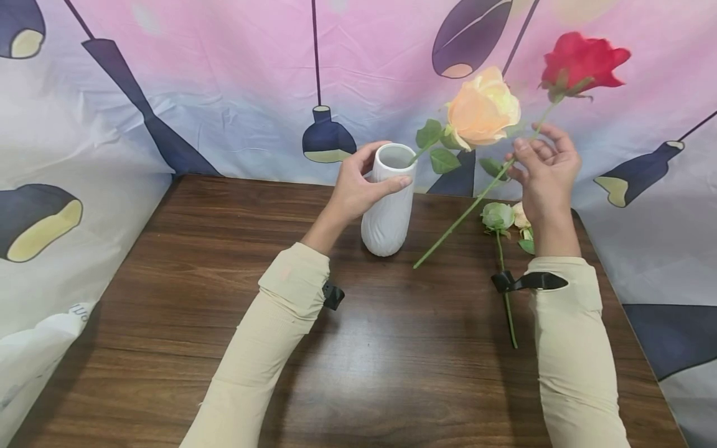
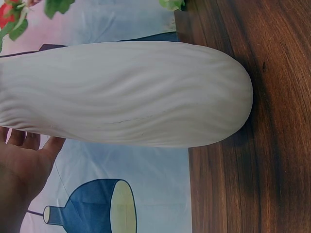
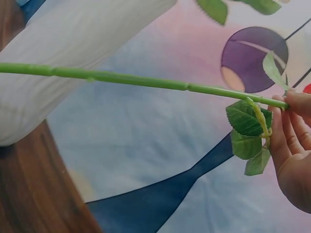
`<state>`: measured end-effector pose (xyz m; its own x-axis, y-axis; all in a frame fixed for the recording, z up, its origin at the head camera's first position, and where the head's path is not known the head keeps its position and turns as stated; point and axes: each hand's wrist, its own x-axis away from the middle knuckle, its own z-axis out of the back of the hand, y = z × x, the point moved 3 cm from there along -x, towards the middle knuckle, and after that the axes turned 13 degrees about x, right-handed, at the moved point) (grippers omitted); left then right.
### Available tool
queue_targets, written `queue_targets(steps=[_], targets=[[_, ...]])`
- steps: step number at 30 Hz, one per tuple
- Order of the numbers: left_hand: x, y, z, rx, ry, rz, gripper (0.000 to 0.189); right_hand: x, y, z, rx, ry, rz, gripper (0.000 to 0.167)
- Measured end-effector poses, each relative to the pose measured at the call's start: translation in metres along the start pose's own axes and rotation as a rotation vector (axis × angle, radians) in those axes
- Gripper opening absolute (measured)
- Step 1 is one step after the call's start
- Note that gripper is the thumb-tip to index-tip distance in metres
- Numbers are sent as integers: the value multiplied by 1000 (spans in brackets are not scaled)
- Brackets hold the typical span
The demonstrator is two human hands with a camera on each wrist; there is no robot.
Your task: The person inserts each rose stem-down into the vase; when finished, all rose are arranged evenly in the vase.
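Note:
A white ribbed vase (image 1: 388, 214) stands upright on the wooden table. My left hand (image 1: 361, 183) grips it near the rim, thumb across the front; the left wrist view shows the vase's wavy side (image 2: 131, 97). A peach rose (image 1: 483, 109) leans out of the vase mouth to the right, its lower stem hidden inside. My right hand (image 1: 546, 168) pinches the stem of a red rose (image 1: 585, 62) below the bloom. That stem slants down to the left, its cut end in front of and right of the vase. In the right wrist view the green stem (image 3: 136, 80) passes before the vase.
On the table's right side lies a pale green rose (image 1: 497, 216), its stem toward the front edge. Beside it, another peach flower (image 1: 521, 216) is partly hidden by my right wrist. A printed cloth backdrop (image 1: 252, 87) hangs behind the table (image 1: 224, 261).

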<state>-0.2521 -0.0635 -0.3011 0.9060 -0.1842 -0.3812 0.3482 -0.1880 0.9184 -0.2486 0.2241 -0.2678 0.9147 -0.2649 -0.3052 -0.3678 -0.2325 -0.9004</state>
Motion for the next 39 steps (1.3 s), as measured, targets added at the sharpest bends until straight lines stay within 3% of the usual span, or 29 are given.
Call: queue_targets(steps=[12, 28, 35, 39], targets=[[0, -2, 0, -12, -6, 3, 62, -15, -29, -8, -130, 147, 68, 35], [0, 0, 0, -12, -1, -4, 62, -24, -53, -20, -182, 248, 189, 31], [-1, 0, 0, -17, -1, -3, 62, -26, -70, -23, -253, 326, 180, 30], [-2, 0, 1, -19, 0, 1, 61, -26, -79, -24, -263, 342, 225, 30]])
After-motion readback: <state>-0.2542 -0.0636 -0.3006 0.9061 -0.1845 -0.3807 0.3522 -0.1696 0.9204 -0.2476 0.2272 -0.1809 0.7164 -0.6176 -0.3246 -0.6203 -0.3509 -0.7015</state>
